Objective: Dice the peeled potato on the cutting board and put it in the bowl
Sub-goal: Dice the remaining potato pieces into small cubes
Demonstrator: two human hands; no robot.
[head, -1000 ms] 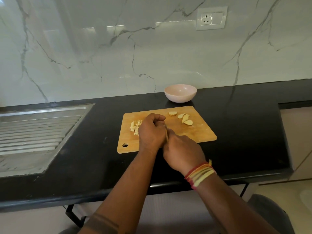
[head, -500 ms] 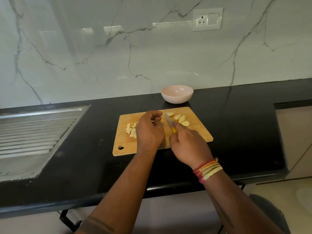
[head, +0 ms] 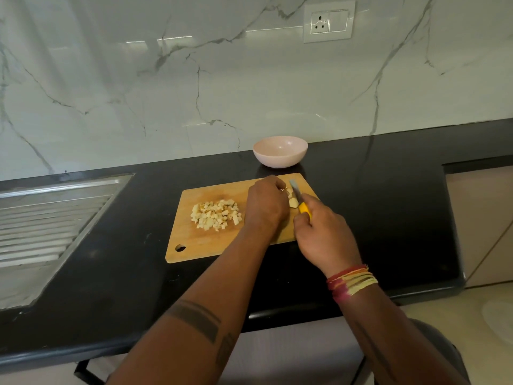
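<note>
A wooden cutting board [head: 211, 245] lies on the black counter. On its left part is a pile of diced potato [head: 215, 215]. My left hand [head: 265, 208] curls over the undiced potato slices [head: 292, 200] at the board's far right and hides most of them. My right hand [head: 323, 234] grips a yellow-handled knife [head: 298, 197], whose blade points away from me right beside the slices. The pale pink bowl [head: 280, 151] stands just behind the board with nothing inside it.
The black counter [head: 388, 218] runs left to right against a marble wall. A ribbed steel sink drainboard [head: 50, 226] is set into it at the left. The counter's front edge is close to my arms. A wall socket [head: 329, 22] sits high on the wall.
My left hand has shifted right from beside the diced pile to the slices. My right hand has drawn the knife alongside those slices. The diced pile is now uncovered.
</note>
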